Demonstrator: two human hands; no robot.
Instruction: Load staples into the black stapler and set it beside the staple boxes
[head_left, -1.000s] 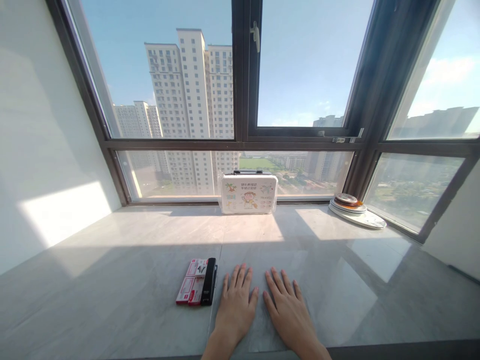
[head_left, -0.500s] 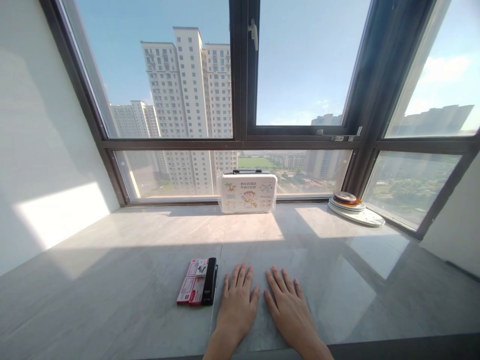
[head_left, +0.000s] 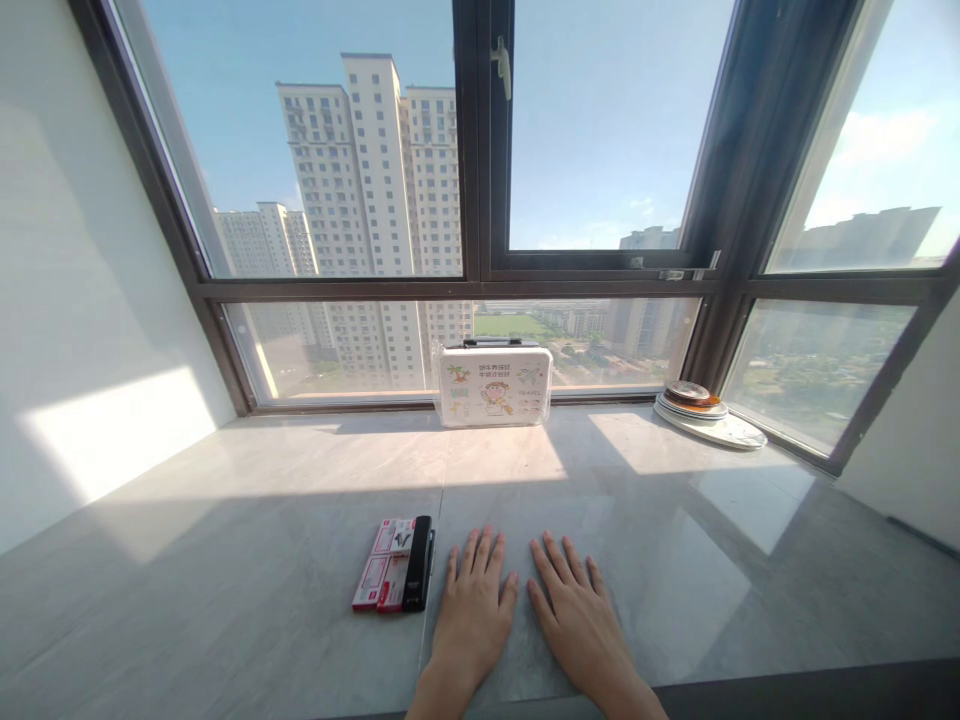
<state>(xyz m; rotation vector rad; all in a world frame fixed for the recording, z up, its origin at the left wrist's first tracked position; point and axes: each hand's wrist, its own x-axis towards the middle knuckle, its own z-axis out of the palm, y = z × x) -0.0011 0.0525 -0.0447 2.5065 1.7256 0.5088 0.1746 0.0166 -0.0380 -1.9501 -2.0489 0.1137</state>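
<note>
Resting on a glossy marbled sill: spread right hand and, beside a slim black stapler, spread left hand.

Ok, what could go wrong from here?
The left hand rests close to the black stapler, so a sideways sweep could knock it. The stapler sits right by the red-and-white boxes, so grabbing one might shift the others. The white case stands upright by the window and might topple if bumped.

Ledge: grey marbled stone
Front: left hand and right hand, palms down
Just left: black stapler, red-and-white boxes
Back: white case standing upright
Far right: stacked plates
</note>
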